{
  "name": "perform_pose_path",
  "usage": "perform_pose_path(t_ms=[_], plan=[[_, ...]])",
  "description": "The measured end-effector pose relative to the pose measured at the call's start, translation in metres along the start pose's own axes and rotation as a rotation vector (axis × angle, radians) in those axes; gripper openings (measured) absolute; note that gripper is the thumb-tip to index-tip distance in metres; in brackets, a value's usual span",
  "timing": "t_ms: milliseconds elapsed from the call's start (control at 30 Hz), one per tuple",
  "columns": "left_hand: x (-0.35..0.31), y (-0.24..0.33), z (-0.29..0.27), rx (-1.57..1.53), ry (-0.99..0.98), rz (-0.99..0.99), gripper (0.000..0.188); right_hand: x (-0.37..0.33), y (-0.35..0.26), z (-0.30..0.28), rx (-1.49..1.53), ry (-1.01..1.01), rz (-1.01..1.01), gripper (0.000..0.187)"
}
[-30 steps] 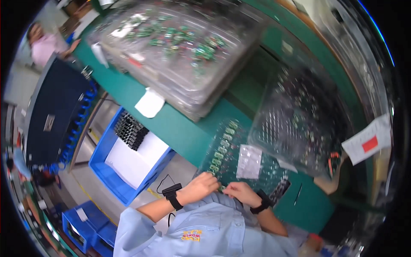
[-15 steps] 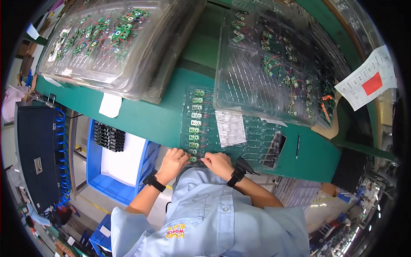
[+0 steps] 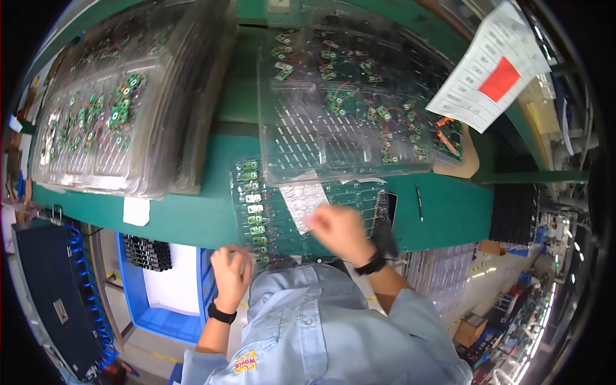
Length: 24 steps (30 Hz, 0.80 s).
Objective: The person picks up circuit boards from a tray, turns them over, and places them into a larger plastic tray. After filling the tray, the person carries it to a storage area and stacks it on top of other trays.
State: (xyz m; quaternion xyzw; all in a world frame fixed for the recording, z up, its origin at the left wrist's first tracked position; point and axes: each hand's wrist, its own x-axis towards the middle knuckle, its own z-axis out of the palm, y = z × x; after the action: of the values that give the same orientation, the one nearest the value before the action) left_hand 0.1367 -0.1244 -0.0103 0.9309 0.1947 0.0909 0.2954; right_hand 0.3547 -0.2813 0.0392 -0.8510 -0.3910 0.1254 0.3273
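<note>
A clear plastic tray (image 3: 239, 221) lies on the green bench at my front. Down its left side runs a column of small green circuit boards (image 3: 255, 208) with thin red wires. My left hand (image 3: 231, 273) is at the tray's near left corner, fingers loosely bent and apart, with nothing visible in them. My right hand (image 3: 340, 234) is raised over the tray's middle, beside a white printed sheet (image 3: 301, 199). Its fingers are curled in but smeared by motion, so whether they hold anything is unclear. Dark bands circle both wrists.
Stacked clear trays of wired circuit boards stand at the far left (image 3: 122, 160) and far centre (image 3: 308, 138). A phone (image 3: 390, 206) and a pen (image 3: 419, 202) lie to the right. A paper with a red square (image 3: 491, 80) hangs far right. Below the bench's left edge sits a blue bin (image 3: 163, 321).
My right hand has lifted off the tray's near edge and moved away from me. My left hand has drawn back slightly from the nearest board. The whole view has shifted.
</note>
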Motion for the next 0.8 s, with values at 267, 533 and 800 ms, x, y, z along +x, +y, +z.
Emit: perform_pose_path(t_ms=[267,533,800], plan=[[0.100,0.048,-0.048,-0.571,0.459,-0.035,0.010,0.057,-0.037,-0.065,0.158,-0.205,-0.225,0.021],[0.166,0.060,-0.055,-1.836,0.545,-0.422,0.018,-0.005,-0.071,0.037,0.302,-0.012,-0.388,0.054],[0.151,0.040,-0.030,-2.115,0.437,-0.558,0.015,0.000,-0.067,0.024,0.320,-0.014,-0.418,0.062]])
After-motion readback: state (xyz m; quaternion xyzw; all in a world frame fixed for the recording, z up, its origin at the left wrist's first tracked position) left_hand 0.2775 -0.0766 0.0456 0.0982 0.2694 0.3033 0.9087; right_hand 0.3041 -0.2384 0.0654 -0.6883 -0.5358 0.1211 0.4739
